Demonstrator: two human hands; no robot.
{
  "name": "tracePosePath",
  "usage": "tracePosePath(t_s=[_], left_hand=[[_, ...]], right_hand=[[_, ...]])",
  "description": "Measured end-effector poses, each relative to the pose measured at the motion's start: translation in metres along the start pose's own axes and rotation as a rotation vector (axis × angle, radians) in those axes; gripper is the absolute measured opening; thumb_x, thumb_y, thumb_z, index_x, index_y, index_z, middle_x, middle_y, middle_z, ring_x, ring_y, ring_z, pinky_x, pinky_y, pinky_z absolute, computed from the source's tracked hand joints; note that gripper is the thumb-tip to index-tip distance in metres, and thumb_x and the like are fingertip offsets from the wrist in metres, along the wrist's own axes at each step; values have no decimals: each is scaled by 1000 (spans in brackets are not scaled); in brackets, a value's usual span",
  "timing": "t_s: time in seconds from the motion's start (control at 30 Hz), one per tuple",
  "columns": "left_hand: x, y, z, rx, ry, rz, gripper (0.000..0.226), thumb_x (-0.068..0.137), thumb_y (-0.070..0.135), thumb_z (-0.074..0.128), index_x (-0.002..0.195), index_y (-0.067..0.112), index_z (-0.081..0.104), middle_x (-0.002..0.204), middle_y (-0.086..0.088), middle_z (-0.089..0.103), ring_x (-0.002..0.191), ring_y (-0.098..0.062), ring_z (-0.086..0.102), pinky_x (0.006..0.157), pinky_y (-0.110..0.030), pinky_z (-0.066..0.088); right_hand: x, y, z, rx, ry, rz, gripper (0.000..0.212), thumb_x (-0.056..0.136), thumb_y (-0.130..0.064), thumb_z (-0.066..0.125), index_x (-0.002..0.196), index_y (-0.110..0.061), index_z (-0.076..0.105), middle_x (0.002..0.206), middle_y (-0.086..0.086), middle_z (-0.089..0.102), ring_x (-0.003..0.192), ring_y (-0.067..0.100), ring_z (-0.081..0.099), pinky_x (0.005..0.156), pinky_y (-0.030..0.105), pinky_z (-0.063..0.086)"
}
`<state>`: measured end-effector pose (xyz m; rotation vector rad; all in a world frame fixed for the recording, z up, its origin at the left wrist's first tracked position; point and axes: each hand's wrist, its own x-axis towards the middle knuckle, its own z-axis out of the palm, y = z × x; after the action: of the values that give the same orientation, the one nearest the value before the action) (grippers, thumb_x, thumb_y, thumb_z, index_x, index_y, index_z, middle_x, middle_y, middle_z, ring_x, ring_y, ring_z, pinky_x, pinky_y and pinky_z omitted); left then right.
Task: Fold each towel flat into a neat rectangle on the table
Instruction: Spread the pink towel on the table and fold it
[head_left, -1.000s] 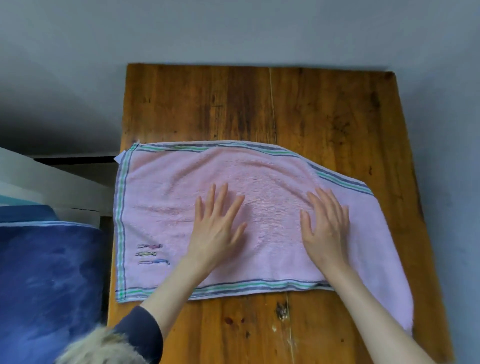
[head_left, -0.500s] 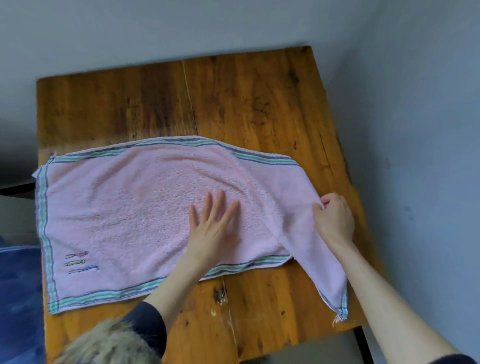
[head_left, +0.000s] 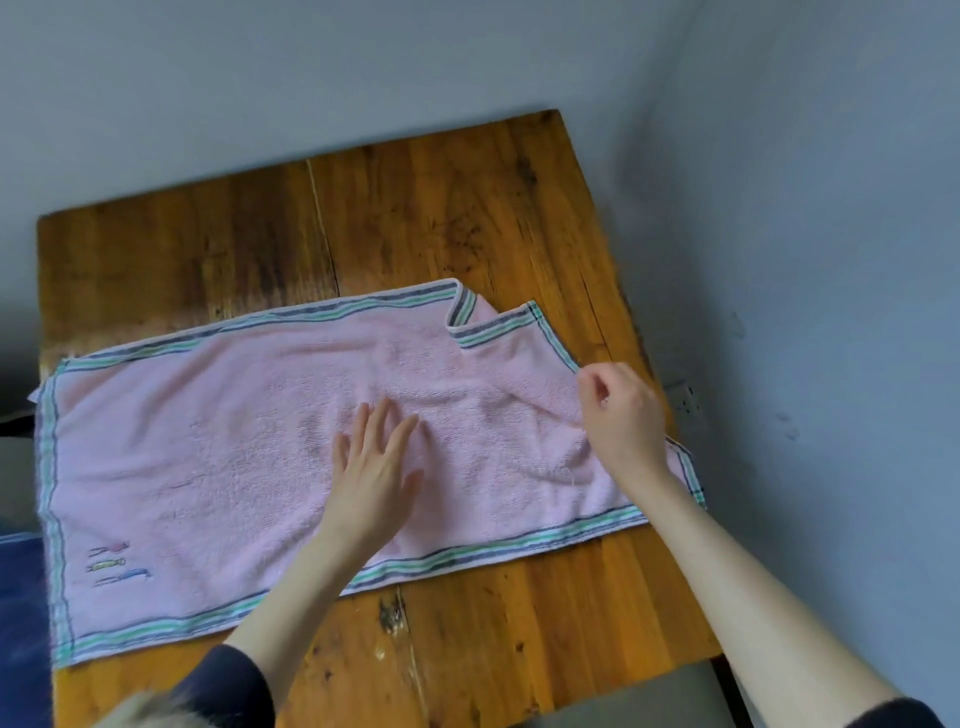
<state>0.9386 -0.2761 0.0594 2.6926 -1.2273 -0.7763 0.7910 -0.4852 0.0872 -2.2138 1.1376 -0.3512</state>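
A pink towel (head_left: 218, 457) with green and blue striped borders lies spread lengthwise across the wooden table (head_left: 441, 218). Small embroidered figures mark its near left corner. My left hand (head_left: 374, 467) presses flat on the towel's middle, fingers straight and spread. My right hand (head_left: 623, 415) is at the towel's right end, fingers curled, pinching the striped side edge. The far right corner is creased, with a small notch-like fold in the border. The right end lies wrinkled under my right hand.
A blue-grey wall (head_left: 831, 312) runs close along the table's right side and behind it. A dark blue object (head_left: 21, 623) sits off the table's left edge. Bare wood shows beyond the towel and along the near edge.
The towel's right end, which hung down over the table's near right side, now lies up on the table. My right hand moved away from me with it. My left hand stays pressed flat.
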Motion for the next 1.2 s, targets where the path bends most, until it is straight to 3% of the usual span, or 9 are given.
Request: tracePosePath(t_s=[0.07,0.17,0.3,0.4,0.47,0.63,0.87,1.03,1.2], left_hand=[[7,8,-1,19,32,34,61,95,35,46,148,24,17,158,-5,-7,144,-25,-14,115,-48,-3],[20,23,-3,35,43,95,60,96,37,42,148,24,16,158,-3,-9,143,-24,-16,115,-48,-5],[41,39,-5,69,39,142,61,96,42,39,148,25,13,158,-1,-8,144,-25,-15,114,-52,-6],[55,45,-5,89,37,175,61,94,42,42,147,27,14,158,-1,-3,144,-26,-12,110,-59,-8],[63,48,-5,93,22,186,64,93,43,44,147,28,13,158,-1,-2,145,-27,-12,109,-61,-8],[92,56,-10,94,63,215,73,91,51,41,147,36,-4,158,2,-8,144,-27,-13,109,-60,-8],[113,77,-6,184,102,282,72,90,59,35,147,38,-3,158,-2,-10,143,-30,-17,108,-65,-8],[137,95,-8,222,114,366,75,80,75,15,146,41,-2,158,-1,-10,143,-28,-18,107,-66,-10],[157,107,0,273,34,342,83,77,80,23,143,42,-12,157,1,-13,142,-32,-18,104,-68,-11]], right_hand=[[20,5,0,-30,-15,102,21,95,-21,48,107,-9,61,105,6,59,92,21,56,75,29,46],[47,8,10,-120,-235,265,39,93,-33,52,124,-8,51,123,9,52,110,27,52,91,39,44],[62,3,26,-108,-297,360,38,88,-31,62,117,-10,49,114,7,55,104,28,53,87,40,44],[72,3,30,-126,-296,361,15,89,-16,58,103,-12,58,107,8,64,94,27,57,78,36,48],[81,5,24,-111,-217,317,11,89,-13,55,95,-11,64,101,9,68,90,27,59,70,29,44],[114,19,-2,40,87,378,14,89,-19,55,98,-12,63,101,5,66,93,24,59,69,24,36],[103,59,-13,43,-93,403,25,90,-28,57,107,-9,59,86,-3,55,82,15,50,71,25,36],[78,78,-20,60,-131,432,12,86,-26,63,92,-18,57,72,-14,52,78,14,51,71,24,35],[65,93,-28,-1,-138,455,7,89,-20,59,86,-15,55,66,-13,50,74,19,52,66,26,35]])
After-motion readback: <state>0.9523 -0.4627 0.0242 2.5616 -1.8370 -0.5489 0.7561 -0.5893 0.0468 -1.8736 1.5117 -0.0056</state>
